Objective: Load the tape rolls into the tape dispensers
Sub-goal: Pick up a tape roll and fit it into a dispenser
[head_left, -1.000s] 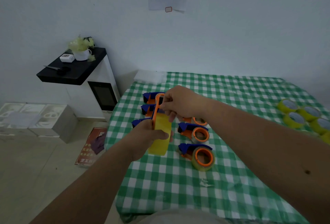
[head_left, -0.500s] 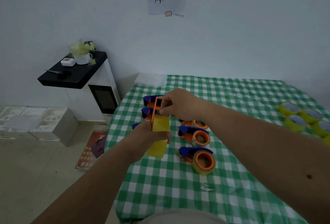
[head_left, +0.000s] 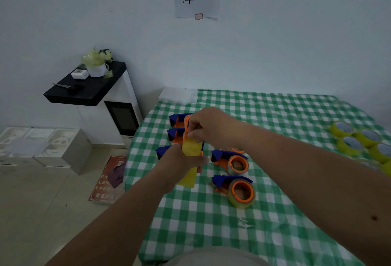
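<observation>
My left hand (head_left: 179, 165) grips a yellow tape roll (head_left: 189, 177) mounted on an orange dispenser (head_left: 186, 133), held above the table's left part. My right hand (head_left: 208, 128) pinches the free end of the tape strip (head_left: 191, 148) at the dispenser's top. Two loaded blue-and-orange dispensers (head_left: 230, 161) (head_left: 237, 189) lie on the checked cloth just right of my hands. Empty blue-and-orange dispensers (head_left: 176, 118) lie behind my hands, partly hidden. Several loose yellow rolls (head_left: 359, 138) sit at the table's right edge.
The green checked table (head_left: 275, 117) stands against the wall. A scrap of film (head_left: 244, 223) lies near the front. Left of the table are a white cabinet with a black top (head_left: 88, 90), white boxes (head_left: 42, 147) and a red booklet (head_left: 110, 181) on the floor.
My hands have stayed over the same spot while the view rose a little. The tape strip between my two hands has become shorter as my right hand came closer to my left.
</observation>
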